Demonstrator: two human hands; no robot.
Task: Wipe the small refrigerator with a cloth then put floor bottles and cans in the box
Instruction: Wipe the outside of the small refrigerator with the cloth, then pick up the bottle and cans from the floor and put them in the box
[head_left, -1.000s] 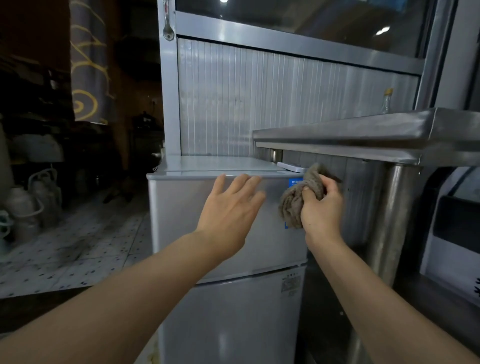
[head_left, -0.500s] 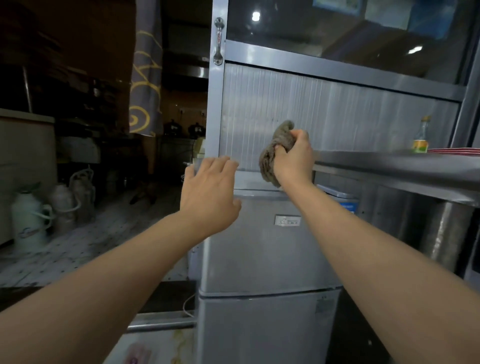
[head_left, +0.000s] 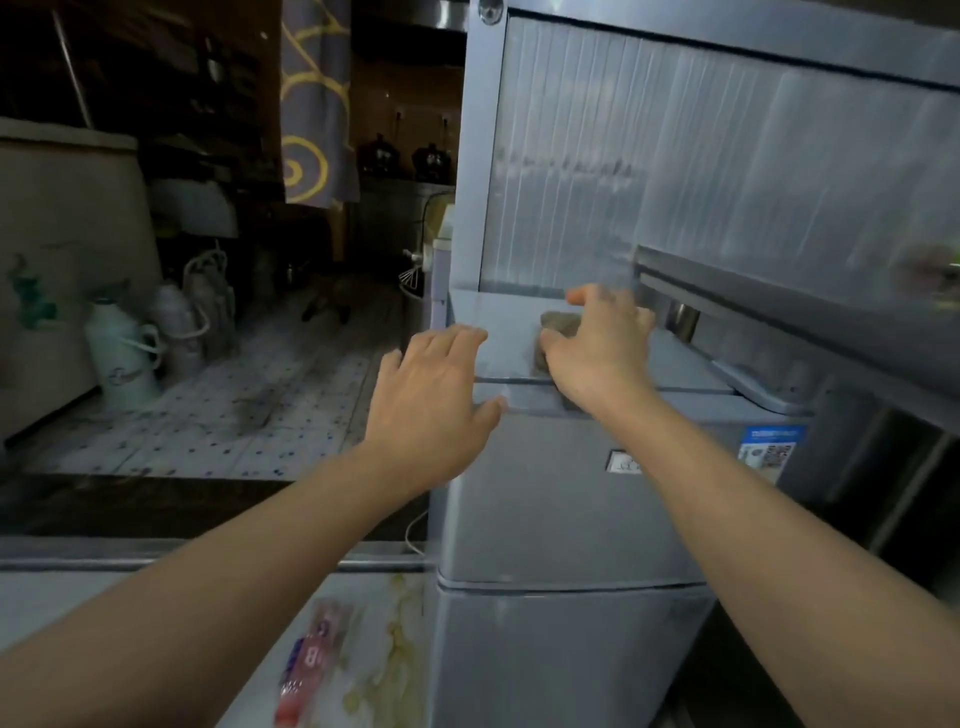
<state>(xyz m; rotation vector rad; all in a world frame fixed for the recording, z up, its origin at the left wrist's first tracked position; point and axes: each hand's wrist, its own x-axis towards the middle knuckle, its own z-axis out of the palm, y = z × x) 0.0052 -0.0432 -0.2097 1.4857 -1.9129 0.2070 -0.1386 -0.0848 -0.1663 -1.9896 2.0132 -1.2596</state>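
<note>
The small silver refrigerator (head_left: 561, 509) stands in the middle of the head view, its flat top in front of me. My right hand (head_left: 597, 353) presses a grey-brown cloth (head_left: 558, 325) flat onto the refrigerator's top, and most of the cloth is hidden under the palm. My left hand (head_left: 431, 400) rests with fingers spread on the top's front left corner and holds nothing. A plastic bottle with a red and blue label (head_left: 306, 660) lies on the floor at the lower left of the refrigerator.
A steel table (head_left: 779, 306) overhangs the refrigerator's right side. A ribbed metal cabinet panel (head_left: 675, 171) rises behind it. White thermos jugs (head_left: 124, 353) stand on the tiled floor at the left, beside a large pale chest (head_left: 62, 249).
My right hand has come down from mid-air and now presses the cloth onto the refrigerator's top. My left hand has settled on the front left corner. The view has tilted downward.
</note>
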